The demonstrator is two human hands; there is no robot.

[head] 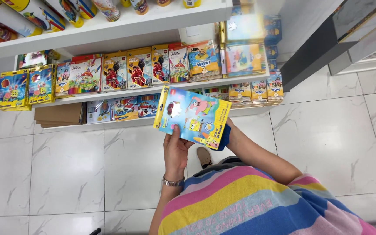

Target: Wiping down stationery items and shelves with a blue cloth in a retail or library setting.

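Before stocked white shelves (109,93), flat cartoon box (192,116) in both hands' grip: left hand (176,152), right hand (230,127).

- The box (192,116) I hold is light blue with a yellow edge. It has cartoon pictures in pink, yellow and white.
- My shirt (257,204) has stripes of pink, yellow, pale blue and dark blue.
- My watch (172,182) is silver.
- The floor (66,174) is white with thin grey marble lines.
- The shelves (109,30) are white.
- The boxes on the shelf (122,69) are mostly yellow and orange, with red and blue pictures.
- The flat boxes (59,114) are plain brown.
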